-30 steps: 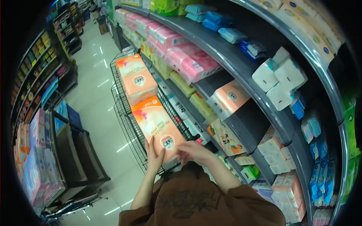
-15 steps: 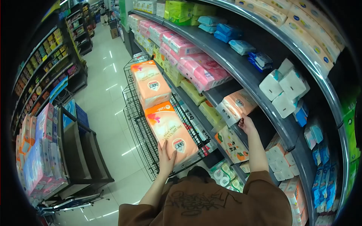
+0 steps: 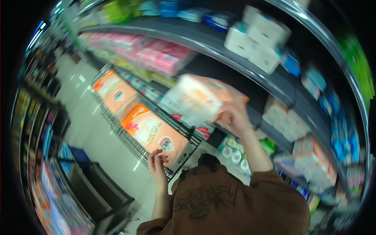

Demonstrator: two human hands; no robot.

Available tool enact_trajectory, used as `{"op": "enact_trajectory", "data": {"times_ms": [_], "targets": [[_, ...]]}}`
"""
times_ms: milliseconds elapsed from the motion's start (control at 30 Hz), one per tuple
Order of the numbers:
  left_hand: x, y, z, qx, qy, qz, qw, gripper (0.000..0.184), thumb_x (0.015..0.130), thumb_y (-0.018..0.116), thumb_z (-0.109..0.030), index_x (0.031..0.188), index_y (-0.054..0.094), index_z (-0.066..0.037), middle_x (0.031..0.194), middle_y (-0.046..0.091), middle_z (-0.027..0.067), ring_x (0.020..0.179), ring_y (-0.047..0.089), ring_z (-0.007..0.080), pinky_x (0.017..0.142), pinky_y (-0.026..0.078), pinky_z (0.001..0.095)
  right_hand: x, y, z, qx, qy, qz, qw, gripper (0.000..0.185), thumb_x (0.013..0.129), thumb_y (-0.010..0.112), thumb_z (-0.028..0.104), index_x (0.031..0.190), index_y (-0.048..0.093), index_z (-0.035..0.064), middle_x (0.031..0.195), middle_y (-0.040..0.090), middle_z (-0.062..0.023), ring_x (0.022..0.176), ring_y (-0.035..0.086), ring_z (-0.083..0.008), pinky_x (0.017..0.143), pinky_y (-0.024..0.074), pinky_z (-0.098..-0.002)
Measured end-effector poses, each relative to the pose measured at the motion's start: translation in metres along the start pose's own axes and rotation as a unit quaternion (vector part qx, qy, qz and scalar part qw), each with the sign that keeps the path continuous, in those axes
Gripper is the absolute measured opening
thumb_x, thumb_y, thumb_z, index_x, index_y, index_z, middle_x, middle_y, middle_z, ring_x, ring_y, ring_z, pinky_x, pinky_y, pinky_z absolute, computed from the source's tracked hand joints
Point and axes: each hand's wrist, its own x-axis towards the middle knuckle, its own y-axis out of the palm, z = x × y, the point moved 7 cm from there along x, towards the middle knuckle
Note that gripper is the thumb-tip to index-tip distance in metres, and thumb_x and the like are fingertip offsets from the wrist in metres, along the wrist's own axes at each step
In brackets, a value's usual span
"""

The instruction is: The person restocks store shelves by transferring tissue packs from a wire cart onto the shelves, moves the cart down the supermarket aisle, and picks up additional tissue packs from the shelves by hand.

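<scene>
So your right hand (image 3: 237, 118) grips a blurry tissue pack (image 3: 203, 96), pale side facing near-left; the orange pack (image 3: 154, 135) by your loose left hand (image 3: 157, 163) runs lengthwise far-left to near-right.

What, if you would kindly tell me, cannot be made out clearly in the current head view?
All in the head view:
Lettering on the raised pack: motion blur.
Fingertips of the right hand: blur against that pack.
Floor of the wire cart: hidden by the orange packs.
Labels on the far-left shelves: dark and blurred.
Green goods, right: blurred, cut off by the picture's dark edge.
</scene>
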Motion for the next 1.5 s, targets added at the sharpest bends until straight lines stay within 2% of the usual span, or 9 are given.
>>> {"op": "enact_trajectory", "data": {"times_ms": [200, 400, 500, 600, 800, 1033, 1133, 1333, 1500], "targets": [[0.02, 0.042, -0.023, -0.349, -0.189, 0.14, 0.907, 0.07, 0.097, 0.037, -0.056, 0.146, 0.034, -0.007, 0.142, 0.046, 0.018, 0.129, 0.048, 0.0344, 0.106, 0.042, 0.049, -0.067, 0.095, -0.014, -0.201, -0.072, 0.384, 0.898, 0.03, 0.095, 0.059, 0.022, 0.074, 0.069, 0.0025, 0.056, 0.062, -0.0045, 0.051, 0.062, -0.0144, 0.051, 0.048, -0.0292], [0.026, 0.011, -0.013, -0.041, 0.005, 0.048, 0.998, 0.078, 0.09, 0.062, -0.034, 0.15, 0.023, -0.003, 0.153, 0.031, 0.0177, 0.135, 0.041, 0.0314, 0.109, 0.039, 0.0486, -0.049, 0.042, -0.123, -0.335, 0.026, 0.149, 0.93, 0.039, 0.09, 0.068, 0.027, 0.119, 0.059, 0.0032, 0.108, 0.064, -0.0148, 0.09, 0.066, -0.0225, 0.078, 0.0522, -0.0331], [0.019, -0.01, 0.024, 0.247, 0.054, -0.011, 0.967, 0.093, 0.087, 0.068, -0.019, 0.155, 0.007, -0.005, 0.162, 0.004, 0.0166, 0.149, 0.003, 0.0278, 0.119, 0.01, 0.041, -0.067, 0.056, -0.141, -0.351, 0.005, 0.192, 0.916, 0.07, 0.086, 0.072, 0.03, 0.142, 0.037, 0.0084, 0.141, 0.038, -0.0204, 0.129, 0.043, -0.032, 0.105, 0.0389, -0.0389], [0.021, 0.013, 0.015, -0.019, 0.077, -0.021, 0.997, 0.083, 0.091, 0.063, -0.019, 0.153, 0.01, -0.003, 0.158, 0.012, 0.022, 0.145, 0.016, 0.034, 0.119, 0.012, 0.0426, -0.067, 0.078, -0.14, -0.414, -0.026, 0.208, 0.886, 0.074, 0.086, 0.07, 0.021, 0.148, 0.031, 0.0109, 0.148, 0.028, -0.0215, 0.14, 0.028, -0.0371, 0.113, 0.0286, -0.0434], [0.025, -0.014, -0.001, 0.444, 0.126, -0.098, 0.882, 0.062, 0.097, 0.053, -0.028, 0.146, 0.028, 0.0, 0.151, 0.021, 0.0287, 0.136, 0.025, 0.0444, 0.114, 0.019, 0.0509, -0.019, 0.09, -0.145, -0.447, -0.044, 0.254, 0.857, 0.065, 0.089, 0.061, 0.005, 0.148, 0.035, 0.0134, 0.148, 0.029, -0.0266, 0.127, 0.046, -0.0387, 0.103, 0.0403, -0.0399], [-0.015, -0.078, 0.102, 0.422, 0.013, -0.228, 0.878, 0.06, 0.095, 0.055, -0.026, 0.142, 0.032, 0.005, 0.147, 0.026, 0.0326, 0.133, 0.031, 0.0476, 0.11, 0.027, 0.053, 0.023, 0.054, -0.098, -0.4, -0.032, 0.144, 0.904, 0.039, 0.086, 0.058, 0.003, 0.125, 0.057, -0.0009, 0.121, 0.06, -0.0186, 0.108, 0.061, -0.0273, 0.089, 0.0495, -0.0344], [-0.029, -0.072, 0.13, 0.222, -0.085, -0.27, 0.933, 0.049, 0.095, 0.052, -0.023, 0.137, 0.04, 0.0, 0.118, 0.061, 0.0256, 0.107, 0.06, 0.0406, 0.092, 0.047, 0.0435, 0.063, 0.009, -0.205, -0.407, -0.025, 0.145, 0.901, 0.036, 0.088, 0.057, 0.005, 0.124, 0.058, -0.0007, 0.122, 0.061, -0.0165, 0.109, 0.061, -0.0278, 0.089, 0.049, -0.0342], [-0.019, -0.094, 0.177, 0.206, -0.113, -0.266, 0.935, 0.029, 0.101, 0.043, -0.021, 0.122, 0.053, -0.004, 0.105, 0.066, 0.0113, 0.078, 0.066, 0.0178, 0.061, 0.053, 0.0307, 0.031, 0.041, -0.219, -0.322, -0.1, 0.171, 0.926, 0.039, 0.082, 0.059, 0.006, 0.121, 0.059, -0.0011, 0.107, 0.067, -0.0213, 0.101, 0.066, -0.033, 0.087, 0.0492, -0.0373], [-0.031, -0.081, 0.16, 0.186, -0.109, -0.296, 0.93, 0.029, 0.097, 0.044, -0.014, 0.121, 0.057, -0.004, 0.112, 0.068, 0.0149, 0.098, 0.066, 0.0307, 0.086, 0.051, 0.0411, 0.028, 0.043, -0.216, -0.304, -0.032, 0.208, 0.929, 0.044, 0.079, 0.064, 0.0, 0.123, 0.057, -0.0013, 0.111, 0.067, -0.0177, 0.101, 0.065, -0.0262, 0.087, 0.0492, -0.0351]]}}
